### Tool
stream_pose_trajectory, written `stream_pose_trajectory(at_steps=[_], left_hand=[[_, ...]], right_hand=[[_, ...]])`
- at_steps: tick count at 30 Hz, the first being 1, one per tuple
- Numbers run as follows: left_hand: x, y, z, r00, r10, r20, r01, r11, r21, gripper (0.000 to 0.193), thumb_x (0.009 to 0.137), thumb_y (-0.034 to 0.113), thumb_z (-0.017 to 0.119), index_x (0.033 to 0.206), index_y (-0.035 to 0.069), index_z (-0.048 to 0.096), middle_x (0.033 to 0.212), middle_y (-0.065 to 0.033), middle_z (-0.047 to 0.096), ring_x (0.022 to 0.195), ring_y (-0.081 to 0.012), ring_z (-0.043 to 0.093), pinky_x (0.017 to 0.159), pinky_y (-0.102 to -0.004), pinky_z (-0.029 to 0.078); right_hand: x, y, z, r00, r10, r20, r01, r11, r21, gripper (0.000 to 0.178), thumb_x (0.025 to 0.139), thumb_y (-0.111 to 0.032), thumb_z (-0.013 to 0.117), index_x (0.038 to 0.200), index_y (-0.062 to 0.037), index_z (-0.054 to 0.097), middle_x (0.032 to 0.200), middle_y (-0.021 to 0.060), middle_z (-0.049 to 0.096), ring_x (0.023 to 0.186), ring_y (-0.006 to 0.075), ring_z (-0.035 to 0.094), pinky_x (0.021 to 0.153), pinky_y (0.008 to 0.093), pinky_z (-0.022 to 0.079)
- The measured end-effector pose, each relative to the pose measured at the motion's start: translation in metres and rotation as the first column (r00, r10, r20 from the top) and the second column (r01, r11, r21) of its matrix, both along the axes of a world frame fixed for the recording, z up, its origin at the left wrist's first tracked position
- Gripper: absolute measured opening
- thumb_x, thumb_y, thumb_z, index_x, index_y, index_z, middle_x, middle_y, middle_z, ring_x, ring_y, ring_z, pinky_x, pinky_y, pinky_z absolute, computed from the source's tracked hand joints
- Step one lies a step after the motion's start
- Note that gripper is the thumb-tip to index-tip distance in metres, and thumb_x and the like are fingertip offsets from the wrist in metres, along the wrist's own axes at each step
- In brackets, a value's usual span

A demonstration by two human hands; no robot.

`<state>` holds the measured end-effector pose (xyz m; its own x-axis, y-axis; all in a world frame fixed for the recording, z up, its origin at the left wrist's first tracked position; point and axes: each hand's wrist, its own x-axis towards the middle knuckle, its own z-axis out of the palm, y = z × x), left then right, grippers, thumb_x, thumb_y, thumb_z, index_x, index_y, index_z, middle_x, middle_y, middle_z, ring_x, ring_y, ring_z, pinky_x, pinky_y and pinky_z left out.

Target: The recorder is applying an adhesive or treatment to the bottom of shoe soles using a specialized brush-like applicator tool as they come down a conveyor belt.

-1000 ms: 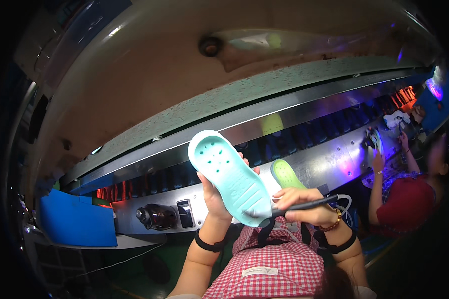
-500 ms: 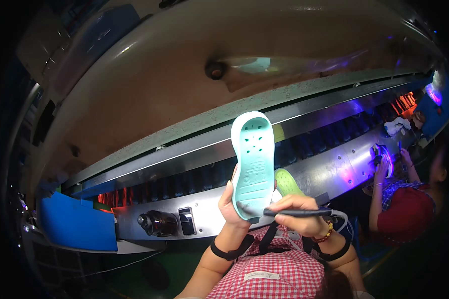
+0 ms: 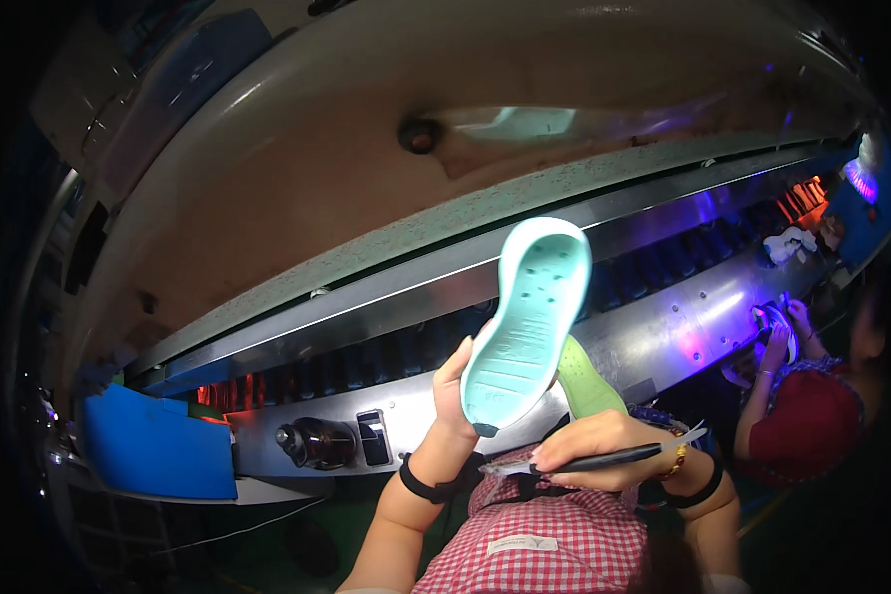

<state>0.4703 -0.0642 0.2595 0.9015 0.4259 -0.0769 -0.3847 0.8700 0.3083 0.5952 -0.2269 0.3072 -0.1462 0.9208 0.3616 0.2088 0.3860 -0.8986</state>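
Note:
My left hand [image 3: 453,394] is closed around the heel end of a pale turquoise shoe sole [image 3: 525,332] with a raised white-edged rim. It is held up with its hollow inner side showing and its toe pointing away, tilted slightly right. A small dark patch shows at the heel. In my right hand [image 3: 594,445] is a slim pen-like tool [image 3: 614,457] with a black handle and a metallic-looking tip, apart from the sole. A light green shoe sole [image 3: 587,376] lies partly behind the turquoise one, close to my right hand.
Ahead runs a metal bench [image 3: 643,351] with a row of dark slats behind it. To the left are a dark bottle [image 3: 317,444], a phone [image 3: 373,438] and a blue panel [image 3: 153,445]. A co-worker in red [image 3: 812,426] handles a shoe under purple light at right.
The turquoise sole has moved right and tilted that way. My right hand has drawn the tool down, away from the heel, and its tip now shows.

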Motion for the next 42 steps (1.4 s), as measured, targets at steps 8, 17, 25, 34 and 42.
stream_pose_trajectory(at_steps=[8, 17, 25, 34, 42], left_hand=[[-0.007, 0.008, 0.001, 0.858, -0.365, -0.363, 0.457, 0.864, 0.212, 0.045, 0.087, 0.020, 0.051, 0.123, -0.005, 0.043, 0.118, -0.0167, 0.052, 0.103, -0.0228, 0.055, 0.089, -0.0332, 0.044], [-0.009, 0.008, 0.011, 0.765, -0.401, -0.504, 0.553, 0.811, 0.193, 0.044, 0.086, 0.021, 0.053, 0.122, -0.005, 0.045, 0.114, -0.0176, 0.054, 0.098, -0.0239, 0.058, 0.083, -0.0343, 0.049], [-0.009, 0.008, -0.003, 0.799, -0.312, -0.514, 0.484, 0.841, 0.242, 0.047, 0.087, 0.021, 0.050, 0.125, -0.005, 0.040, 0.120, -0.0181, 0.050, 0.105, -0.0242, 0.054, 0.089, -0.0357, 0.044], [0.013, -0.021, -0.027, 0.843, -0.122, -0.524, 0.389, 0.812, 0.436, 0.046, 0.089, 0.023, 0.048, 0.127, -0.003, 0.040, 0.108, -0.0127, 0.057, 0.092, -0.0164, 0.057, 0.076, -0.0280, 0.048], [0.019, -0.022, -0.044, 0.821, -0.060, -0.568, 0.391, 0.784, 0.482, 0.044, 0.089, 0.022, 0.047, 0.125, -0.004, 0.043, 0.105, -0.0110, 0.058, 0.086, -0.0144, 0.058, 0.070, -0.0248, 0.048]], right_hand=[[0.029, -0.004, 0.014, 0.884, 0.133, 0.448, -0.113, 0.991, -0.072, 0.023, 0.074, -0.006, 0.063, 0.097, -0.0073, 0.064, 0.098, 0.0085, 0.065, 0.091, 0.0236, 0.062, 0.078, 0.0303, 0.051], [0.042, -0.009, 0.012, 0.875, 0.107, 0.473, -0.064, 0.992, -0.106, 0.022, 0.075, -0.015, 0.057, 0.096, -0.0091, 0.061, 0.099, 0.0055, 0.063, 0.091, 0.0246, 0.060, 0.074, 0.0334, 0.049], [0.054, -0.021, -0.010, 0.976, 0.040, 0.214, 0.050, 0.915, -0.400, 0.023, 0.079, -0.011, 0.061, 0.100, -0.0039, 0.063, 0.084, 0.0091, 0.066, 0.072, 0.0162, 0.064, 0.064, 0.0257, 0.049], [0.014, 0.011, -0.051, 0.836, -0.539, -0.104, 0.452, 0.783, -0.428, 0.016, 0.080, -0.015, 0.060, 0.075, -0.0003, 0.063, 0.065, 0.0060, 0.062, 0.059, 0.0102, 0.058, 0.055, 0.0240, 0.045], [0.019, 0.023, -0.064, 0.833, -0.546, -0.087, 0.477, 0.790, -0.386, 0.016, 0.080, -0.008, 0.059, 0.071, 0.0044, 0.060, 0.061, 0.0107, 0.061, 0.050, 0.0137, 0.060, 0.047, 0.0236, 0.049]])
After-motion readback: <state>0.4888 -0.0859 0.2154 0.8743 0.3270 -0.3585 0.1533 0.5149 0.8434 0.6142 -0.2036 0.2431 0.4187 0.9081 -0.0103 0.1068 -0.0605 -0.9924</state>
